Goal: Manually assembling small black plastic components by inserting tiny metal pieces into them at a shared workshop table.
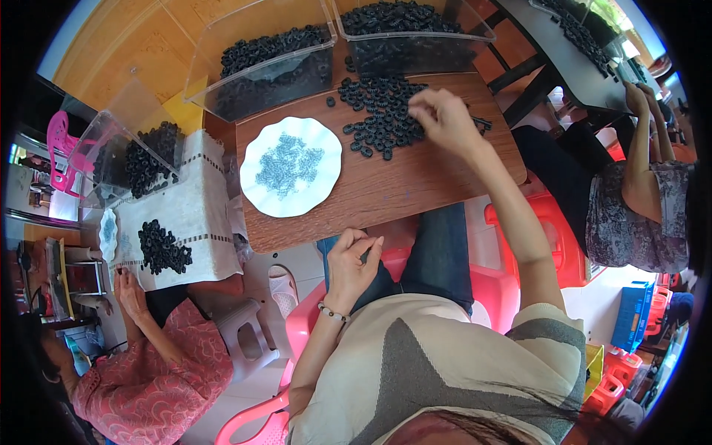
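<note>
My right hand [447, 122] reaches over the right side of a loose pile of small black ring-like parts [386, 111] on the brown wooden table [326, 226]. Its fingers are bent in a pinch, and what lies between them is hidden. Below the table's front edge, above my lap, my left hand [351, 271] is closed, with what looks like a small black part [365, 255] between thumb and fingers. A white scalloped plate [256, 193] with many tiny clear-bluish pieces [289, 165] rests on the table to the left of the pile.
Two clear plastic bins [222, 107] [475, 33] of black parts stand at the table's far edge. On the left, a person in a red patterned top [159, 374] works at a cloth-covered table [204, 215]. Another person [634, 215] sits at the right by a grey table [567, 63].
</note>
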Demonstrator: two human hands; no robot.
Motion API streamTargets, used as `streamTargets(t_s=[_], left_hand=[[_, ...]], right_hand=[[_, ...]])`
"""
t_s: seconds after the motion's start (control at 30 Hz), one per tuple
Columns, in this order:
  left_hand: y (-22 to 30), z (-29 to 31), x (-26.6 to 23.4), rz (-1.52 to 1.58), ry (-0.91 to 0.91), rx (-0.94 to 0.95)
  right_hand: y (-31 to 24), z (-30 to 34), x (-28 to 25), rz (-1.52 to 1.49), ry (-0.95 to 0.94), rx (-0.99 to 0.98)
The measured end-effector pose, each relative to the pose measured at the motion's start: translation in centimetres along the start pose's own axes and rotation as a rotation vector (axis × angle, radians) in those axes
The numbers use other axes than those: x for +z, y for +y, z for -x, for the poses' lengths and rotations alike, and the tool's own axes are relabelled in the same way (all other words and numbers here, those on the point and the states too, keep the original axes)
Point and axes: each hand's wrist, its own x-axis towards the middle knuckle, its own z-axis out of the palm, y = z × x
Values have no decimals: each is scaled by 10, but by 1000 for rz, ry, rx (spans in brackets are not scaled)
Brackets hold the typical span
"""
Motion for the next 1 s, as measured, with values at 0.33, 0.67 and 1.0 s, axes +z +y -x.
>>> streamTargets(t_s=[0.33, 0.67, 1.0], left_hand=[[6, -1, -1, 3, 6, -40], [15, -3, -5, 79, 28, 42], [16, -10, -3, 289, 6, -72]], right_hand=[[-19, 42, 30, 147, -71, -74], [-22, 48, 39, 104, 3, -72], [-53, 59, 37, -514, -24, 218]])
